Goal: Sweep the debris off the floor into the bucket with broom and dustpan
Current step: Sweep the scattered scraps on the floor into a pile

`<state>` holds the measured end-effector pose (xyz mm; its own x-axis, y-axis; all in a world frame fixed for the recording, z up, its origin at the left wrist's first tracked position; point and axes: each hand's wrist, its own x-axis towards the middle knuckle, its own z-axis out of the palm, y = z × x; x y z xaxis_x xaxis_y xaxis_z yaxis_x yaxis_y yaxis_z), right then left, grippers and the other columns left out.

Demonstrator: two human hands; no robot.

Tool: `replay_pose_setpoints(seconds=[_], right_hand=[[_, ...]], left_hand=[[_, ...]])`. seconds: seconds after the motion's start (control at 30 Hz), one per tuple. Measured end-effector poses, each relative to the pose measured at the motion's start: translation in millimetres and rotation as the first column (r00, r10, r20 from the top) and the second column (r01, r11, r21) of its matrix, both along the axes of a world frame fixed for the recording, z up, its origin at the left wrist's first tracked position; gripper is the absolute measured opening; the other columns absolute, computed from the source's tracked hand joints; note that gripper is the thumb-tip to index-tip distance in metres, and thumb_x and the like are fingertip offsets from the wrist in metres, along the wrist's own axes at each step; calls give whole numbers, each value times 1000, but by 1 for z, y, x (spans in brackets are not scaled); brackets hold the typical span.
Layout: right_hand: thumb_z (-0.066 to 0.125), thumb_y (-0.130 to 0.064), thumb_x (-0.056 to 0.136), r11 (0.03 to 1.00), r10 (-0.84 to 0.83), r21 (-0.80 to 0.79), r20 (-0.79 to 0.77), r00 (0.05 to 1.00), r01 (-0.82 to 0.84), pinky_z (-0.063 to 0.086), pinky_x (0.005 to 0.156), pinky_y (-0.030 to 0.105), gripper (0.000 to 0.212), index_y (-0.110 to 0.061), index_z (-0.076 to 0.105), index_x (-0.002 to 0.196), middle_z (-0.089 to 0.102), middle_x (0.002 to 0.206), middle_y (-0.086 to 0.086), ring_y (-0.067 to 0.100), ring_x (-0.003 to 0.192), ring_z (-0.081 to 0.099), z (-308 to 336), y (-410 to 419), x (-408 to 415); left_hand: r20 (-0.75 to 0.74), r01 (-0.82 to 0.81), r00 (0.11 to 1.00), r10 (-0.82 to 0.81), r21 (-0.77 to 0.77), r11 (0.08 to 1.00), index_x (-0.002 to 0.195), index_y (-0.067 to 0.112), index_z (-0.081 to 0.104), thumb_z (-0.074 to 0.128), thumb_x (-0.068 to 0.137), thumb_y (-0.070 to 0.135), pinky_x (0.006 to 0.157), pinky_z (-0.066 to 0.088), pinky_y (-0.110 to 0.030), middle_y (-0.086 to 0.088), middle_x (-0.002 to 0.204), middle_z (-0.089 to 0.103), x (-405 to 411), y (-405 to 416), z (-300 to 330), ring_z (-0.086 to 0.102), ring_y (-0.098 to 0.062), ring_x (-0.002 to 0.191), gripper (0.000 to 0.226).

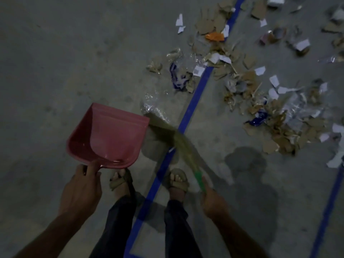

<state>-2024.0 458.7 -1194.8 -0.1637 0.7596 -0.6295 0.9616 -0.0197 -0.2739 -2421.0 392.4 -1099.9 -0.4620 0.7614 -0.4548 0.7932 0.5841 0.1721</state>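
Though dim light blurs the debris point(260, 86), left hand point(81, 189) grips the dustpan point(108, 135), right hand point(214, 202) the broom point(178, 142).

One pink dustpan point(107, 135) was in view, and one grass broom point(178, 144) with a green handle lay just right of it. Two hands showed below the dustpan: the left hand point(81, 189) and the right hand point(212, 202). Two sandalled feet point(121, 181) stood between them. Two blue tape lines point(193, 103) crossed the floor right of the dustpan. One orange scrap point(215, 36) lay far above it; the cardboard and paper scraps point(279, 116) were too many to count.
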Motion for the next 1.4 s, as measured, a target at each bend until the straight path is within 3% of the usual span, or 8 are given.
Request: replay_pose_setpoints(seconds=[0.13, 0.4, 0.67, 0.77, 0.93, 1.17, 1.3, 1.4], right_hand=[[43, -26, 101, 927, -349, -97, 122, 929, 361, 54, 85, 43, 59, -25, 22, 156, 65, 114, 18, 36, 95, 65, -1, 63, 7], [42, -35, 105, 814, -575, 173, 102, 812, 555, 43, 60, 34, 62, -33, 11, 158, 57, 89, 12, 22, 61, 54, 82, 118, 14], [46, -38, 102, 925, -368, 129, 72, 927, 357, 45, 48, 31, 60, -43, 16, 154, 61, 73, 1, 18, 55, 58, 139, 53, -45], [48, -38, 101, 954, -295, 57, 23, 955, 293, 55, 62, 36, 56, -39, 28, 153, 64, 89, -7, 12, 70, 63, 120, 37, -85], [19, -71, 92, 997, 61, -34, -121, 991, -65, 54, 69, 40, 58, -67, -7, 143, 67, 98, 3, 26, 79, 66, 63, 25, -189], [37, -31, 105, 892, 414, -176, -56, 908, -417, 50, 85, 52, 62, -47, 3, 155, 55, 126, 25, 45, 111, 58, 13, 113, -324], [41, -29, 102, 978, 146, -154, 20, 989, -142, 55, 87, 49, 54, -37, 24, 152, 62, 112, 15, 32, 99, 63, -24, 180, -326], [42, -27, 101, 950, -278, -175, -107, 955, 257, 54, 81, 40, 62, -37, 13, 155, 61, 101, 7, 27, 89, 62, -28, 228, -283]], left_hand=[[19, 59, 998, -59, 4, 998, 130, 26, 47, 51, 98, 20, 55, 44, -41, -9, 94, 46, -23, 8, -6, 55, -36, 69, 32], [21, 81, 996, -83, 76, 994, 128, 23, 48, 52, 98, 19, 57, 44, -42, -11, 97, 47, -64, 23, 7, 56, -38, 70, 31], [35, 73, 996, -78, 113, 991, 126, 23, 51, 56, 96, 14, 57, 37, -36, -9, 94, 47, -110, 25, 38, 55, -37, 70, 32], [35, 71, 997, -75, 108, 992, 126, 24, 51, 56, 95, 13, 56, 38, -36, -4, 92, 44, -133, 17, 45, 55, -34, 68, 33], [15, 39, 999, -41, 70, 997, 127, 26, 51, 58, 95, 17, 56, 42, -37, -6, 92, 46, -163, 5, 42, 56, -36, 68, 34], [65, -58, 996, 56, 34, 998, 129, 29, 49, 57, 95, 18, 61, 47, -43, -10, 97, 49, -189, 31, 10, 61, -44, 77, 37], [68, -34, 997, 30, 52, 998, 130, 29, 49, 56, 95, 21, 63, 49, -44, -9, 102, 51, -184, 82, -7, 61, -44, 85, 37], [55, 14, 998, -17, 71, 997, 130, 25, 49, 54, 96, 21, 61, 49, -45, -8, 97, 49, -170, 126, -13, 60, -43, 80, 34]])
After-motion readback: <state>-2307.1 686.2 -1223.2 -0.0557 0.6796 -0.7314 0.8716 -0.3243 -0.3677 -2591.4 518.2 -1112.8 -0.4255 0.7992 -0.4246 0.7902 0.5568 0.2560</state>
